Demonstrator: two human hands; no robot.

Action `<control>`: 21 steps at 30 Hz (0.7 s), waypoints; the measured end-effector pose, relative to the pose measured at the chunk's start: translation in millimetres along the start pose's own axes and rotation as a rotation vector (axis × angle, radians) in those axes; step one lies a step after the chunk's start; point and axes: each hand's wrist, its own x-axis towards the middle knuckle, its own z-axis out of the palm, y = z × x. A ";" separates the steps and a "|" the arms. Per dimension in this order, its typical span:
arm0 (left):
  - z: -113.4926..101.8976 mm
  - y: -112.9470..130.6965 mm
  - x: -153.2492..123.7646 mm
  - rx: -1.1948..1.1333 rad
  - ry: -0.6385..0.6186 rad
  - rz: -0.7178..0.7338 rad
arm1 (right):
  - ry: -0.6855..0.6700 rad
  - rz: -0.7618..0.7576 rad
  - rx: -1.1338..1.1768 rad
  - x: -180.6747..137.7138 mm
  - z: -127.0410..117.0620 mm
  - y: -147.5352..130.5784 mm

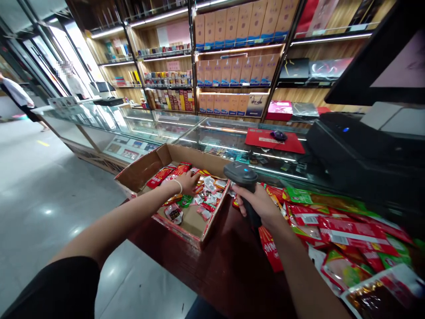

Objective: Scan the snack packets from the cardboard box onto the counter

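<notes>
My right hand (262,204) is wrapped round the handle of a black barcode scanner (241,173), held upright above a dark wooden counter (229,266). My left hand (190,181) reaches into an open cardboard box (195,232) and its fingers curl down onto the small snack packets (207,195) inside; whether it grips one is hidden. A pale bracelet circles the left wrist. Red and green snack packets (335,232) lie heaped on the counter to the right of the scanner.
A black till with a screen (365,150) stands at the right on the glass display counter (212,137). A red mat with a mouse (274,139) lies behind. Shelves of boxed goods (239,66) line the back wall. Two people stand far left.
</notes>
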 end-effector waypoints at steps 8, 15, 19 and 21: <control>-34.7 -5.1 -4.2 -0.056 0.024 -0.040 | 0.023 -0.025 0.057 -3.7 -8.8 -3.2; -57.4 8.5 -16.8 -0.470 0.421 -0.089 | 0.087 -0.090 0.054 -12.0 -3.7 -6.2; -60.6 22.8 -20.9 -0.791 0.299 -0.032 | 0.094 -0.110 0.028 -16.4 0.1 -9.4; -60.2 27.2 -22.8 -0.837 0.261 -0.004 | 0.095 -0.105 -0.008 -17.9 1.4 -10.5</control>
